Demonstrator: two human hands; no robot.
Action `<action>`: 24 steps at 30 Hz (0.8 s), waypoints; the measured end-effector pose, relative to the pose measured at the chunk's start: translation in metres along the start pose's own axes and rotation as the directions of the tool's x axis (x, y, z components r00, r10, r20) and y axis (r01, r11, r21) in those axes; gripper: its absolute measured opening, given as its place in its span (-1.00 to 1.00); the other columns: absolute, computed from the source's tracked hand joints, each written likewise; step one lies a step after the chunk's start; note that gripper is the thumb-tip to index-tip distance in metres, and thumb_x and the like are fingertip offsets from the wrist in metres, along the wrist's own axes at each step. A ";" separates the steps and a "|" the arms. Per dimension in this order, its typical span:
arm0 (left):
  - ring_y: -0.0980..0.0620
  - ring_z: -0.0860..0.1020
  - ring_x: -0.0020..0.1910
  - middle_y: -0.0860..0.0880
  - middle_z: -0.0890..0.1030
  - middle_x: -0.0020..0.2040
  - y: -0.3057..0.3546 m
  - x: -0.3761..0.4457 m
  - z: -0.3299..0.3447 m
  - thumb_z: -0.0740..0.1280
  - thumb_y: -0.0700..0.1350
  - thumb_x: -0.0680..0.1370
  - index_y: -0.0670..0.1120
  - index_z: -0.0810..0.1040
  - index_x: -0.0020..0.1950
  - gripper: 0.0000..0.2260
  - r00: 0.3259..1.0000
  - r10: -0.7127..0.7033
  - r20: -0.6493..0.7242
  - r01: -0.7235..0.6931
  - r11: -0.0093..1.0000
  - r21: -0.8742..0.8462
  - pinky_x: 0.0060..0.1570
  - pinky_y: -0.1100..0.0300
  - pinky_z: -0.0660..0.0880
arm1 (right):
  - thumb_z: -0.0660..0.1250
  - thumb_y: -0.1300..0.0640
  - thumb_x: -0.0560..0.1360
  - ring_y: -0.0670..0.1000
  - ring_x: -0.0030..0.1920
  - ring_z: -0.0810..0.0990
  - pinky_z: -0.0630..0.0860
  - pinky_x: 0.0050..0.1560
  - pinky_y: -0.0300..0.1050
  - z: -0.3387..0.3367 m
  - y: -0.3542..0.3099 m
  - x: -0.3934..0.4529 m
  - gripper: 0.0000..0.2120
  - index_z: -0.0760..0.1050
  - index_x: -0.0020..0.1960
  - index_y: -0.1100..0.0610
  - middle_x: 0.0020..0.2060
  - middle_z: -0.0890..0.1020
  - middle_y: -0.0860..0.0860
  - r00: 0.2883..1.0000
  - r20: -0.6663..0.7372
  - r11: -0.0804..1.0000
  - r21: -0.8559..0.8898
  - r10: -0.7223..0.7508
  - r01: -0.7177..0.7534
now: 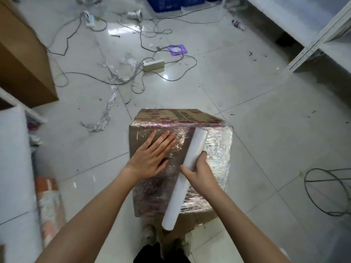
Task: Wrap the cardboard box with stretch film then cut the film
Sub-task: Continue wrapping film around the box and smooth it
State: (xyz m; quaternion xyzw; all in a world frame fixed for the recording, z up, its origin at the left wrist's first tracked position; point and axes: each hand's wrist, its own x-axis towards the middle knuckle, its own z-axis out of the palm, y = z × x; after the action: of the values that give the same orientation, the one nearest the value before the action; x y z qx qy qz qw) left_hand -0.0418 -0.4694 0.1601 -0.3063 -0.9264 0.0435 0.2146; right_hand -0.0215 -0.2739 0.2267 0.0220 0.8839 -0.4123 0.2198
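We see a brown cardboard box with red print standing on the floor. Shiny, wrinkled stretch film already covers its top and its right side; a strip at the far edge is still bare. The white film roll lies slanted across the top, and its near end sticks out over the box edge.

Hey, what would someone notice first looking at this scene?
The cardboard box in the centre, on the tiled floor, shiny with stretch film. The left hand lies flat on top of it while the right hand grips the white film roll. Behind lie tangled cables and film scraps.
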 end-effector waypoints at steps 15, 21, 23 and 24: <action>-0.12 0.11 0.51 -0.16 0.13 0.52 -0.001 -0.005 0.001 0.10 0.07 0.59 -0.21 0.15 0.51 -0.44 1.000 0.007 0.008 -0.007 1.000 -0.006 0.45 -0.14 0.07 | 0.35 0.11 0.51 -0.22 -0.12 0.44 0.45 -0.28 -0.49 -0.004 0.004 -0.004 -0.16 -0.25 0.46 0.14 0.12 0.38 -0.04 0.985 0.175 0.987 0.158 -0.003 -0.025; -0.12 0.11 0.51 -0.16 0.14 0.52 0.005 -0.008 0.002 0.09 0.06 0.59 -0.21 0.12 0.52 -0.43 1.000 0.000 0.004 0.000 1.000 -0.011 0.45 -0.14 0.07 | 0.46 0.12 0.41 -0.17 -0.01 0.48 0.51 -0.19 -0.41 0.003 0.011 -0.006 -0.12 -0.13 0.43 0.07 0.03 0.38 -0.14 0.985 0.171 0.974 0.221 0.017 -0.055; -0.11 0.11 0.51 -0.17 0.15 0.52 0.004 -0.009 0.002 0.11 0.06 0.59 -0.21 0.11 0.52 -0.42 1.000 -0.003 0.003 0.003 1.000 -0.016 0.45 -0.14 0.07 | 0.54 0.15 0.33 -0.16 0.00 0.48 0.52 -0.16 -0.40 0.012 0.014 -0.010 -0.16 -0.01 0.33 0.00 0.04 0.40 -0.11 0.990 0.139 0.966 0.253 0.023 -0.058; -0.12 0.11 0.51 -0.17 0.15 0.52 0.004 -0.009 0.002 0.11 0.06 0.59 -0.21 0.11 0.52 -0.42 1.000 0.001 0.006 -0.001 1.000 -0.021 0.45 -0.14 0.07 | 0.55 0.18 0.31 -0.16 -0.02 0.50 0.53 -0.16 -0.37 0.017 0.014 -0.013 -0.19 0.05 0.29 -0.04 0.02 0.43 -0.11 0.993 0.109 0.955 0.289 0.040 -0.070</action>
State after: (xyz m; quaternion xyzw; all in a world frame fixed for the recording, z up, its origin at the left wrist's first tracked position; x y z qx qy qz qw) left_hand -0.0341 -0.4713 0.1545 -0.3088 -0.9273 0.0348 0.2086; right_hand -0.0002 -0.2751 0.2120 0.0576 0.7997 -0.5329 0.2705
